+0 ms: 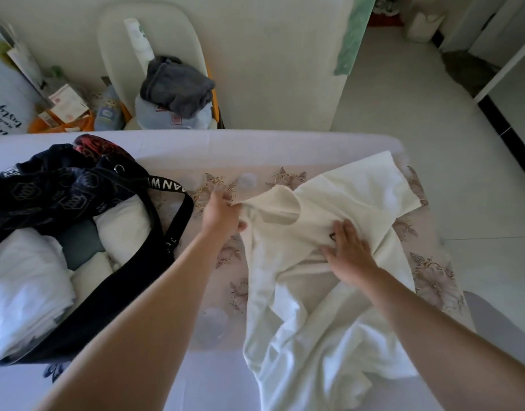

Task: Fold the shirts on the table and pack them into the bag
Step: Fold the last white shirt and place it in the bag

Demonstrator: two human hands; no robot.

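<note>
A cream shirt (353,203) lies crumpled across the right half of the table (255,149), on top of a whiter shirt (308,336) that trails to the near edge. My left hand (221,213) pinches the cream shirt's left edge near its collar. My right hand (348,252) lies flat on the cream shirt's middle, fingers spread. A black bag (77,203) with a lettered strap sits open at the left, holding several folded white shirts (21,286).
The table carries a floral cloth (430,280) under the shirts. Behind it stand a white chair (154,34) with a grey garment (175,84), bottles and boxes (68,105). White tiled floor (418,114) lies to the right.
</note>
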